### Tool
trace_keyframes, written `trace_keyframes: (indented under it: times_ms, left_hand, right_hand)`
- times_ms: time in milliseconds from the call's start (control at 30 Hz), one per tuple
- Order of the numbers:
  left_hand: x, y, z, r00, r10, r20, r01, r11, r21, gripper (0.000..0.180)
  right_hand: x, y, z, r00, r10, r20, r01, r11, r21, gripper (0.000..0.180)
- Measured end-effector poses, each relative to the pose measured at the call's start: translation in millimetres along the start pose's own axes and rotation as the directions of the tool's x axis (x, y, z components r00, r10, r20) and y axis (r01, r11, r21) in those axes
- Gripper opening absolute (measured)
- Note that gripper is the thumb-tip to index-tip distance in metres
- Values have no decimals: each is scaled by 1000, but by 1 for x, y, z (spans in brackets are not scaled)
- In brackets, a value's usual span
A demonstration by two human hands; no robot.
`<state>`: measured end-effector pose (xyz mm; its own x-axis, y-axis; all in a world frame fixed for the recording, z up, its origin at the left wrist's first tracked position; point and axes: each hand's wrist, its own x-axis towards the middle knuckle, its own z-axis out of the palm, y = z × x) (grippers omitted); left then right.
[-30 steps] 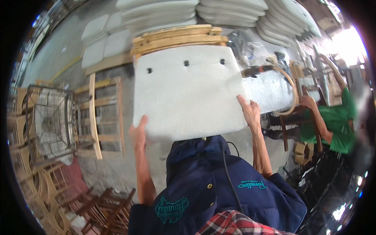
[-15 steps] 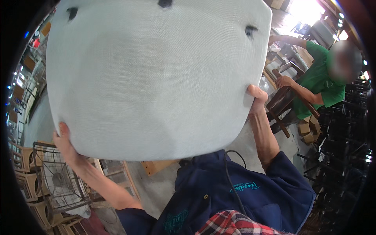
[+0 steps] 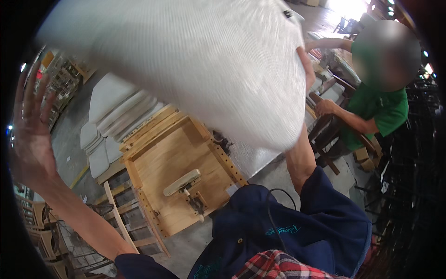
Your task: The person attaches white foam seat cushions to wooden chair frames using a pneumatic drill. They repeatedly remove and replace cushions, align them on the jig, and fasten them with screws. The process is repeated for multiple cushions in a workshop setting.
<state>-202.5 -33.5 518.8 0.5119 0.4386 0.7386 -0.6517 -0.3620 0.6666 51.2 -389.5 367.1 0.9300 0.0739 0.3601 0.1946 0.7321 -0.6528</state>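
A large pale seat panel [image 3: 195,60], covered in woven fabric and blurred by motion, hangs tilted across the upper middle. On its right edge my right hand [image 3: 305,69] is closed; most of those fingers are hidden behind it. A small black fitting [image 3: 287,14] shows near that edge. Apart from the panel, my left hand [image 3: 33,130] is raised at the far left, fingers spread and holding nothing. Below the panel lies a wooden fixture [image 3: 172,162] with raised sides and rows of holes. A wooden block [image 3: 182,182] and a clamp [image 3: 196,203] sit on its board.
Stacked pale panels [image 3: 116,107] stand on the left. A co-worker in a green shirt [image 3: 395,104] holds a dark wooden chair frame [image 3: 350,109] at right. A silvery sheet-covered surface [image 3: 248,158] adjoins the fixture. Wooden slats [image 3: 123,214] and chair frames [image 3: 44,237] are lower left.
My left hand has let go of the panel and moved up and left. The panel has swung up and tilted in my right hand, uncovering the wooden fixture and stacked panels.
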Motion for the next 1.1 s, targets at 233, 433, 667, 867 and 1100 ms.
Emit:
trace_keyframes:
  times_ms: [233, 433, 667, 867, 1100]
  left_hand:
    - [-136, -25, -77, 856, -502, -124, 486, 699, 524, 94]
    - [-395, -3, -195, 563, -396, -726, 812, 100, 575, 56]
    - [-636, 27, -136, 104, -650, -753, 909, -245, 337, 16]
    - [-672, 59, -56, -286, -619, -731, 958, -215, -192, 42]
    - [-600, -52, -20, -101, -560, -822, 943, -318, 100, 42]
  right_hand:
    - [221, 13, 1, 942, -321, 98, 279, 911, 304, 41]
    - [441, 80, -28, 948, -243, 203, 161, 922, 351, 59]
    - [541, 225, -161, 938, 257, -235, -255, 966, 39, 52]
    - [514, 272, -153, 925, 264, -273, -311, 939, -148, 79]
    - [540, 247, -202, 945, 317, -78, -326, 901, -287, 84]
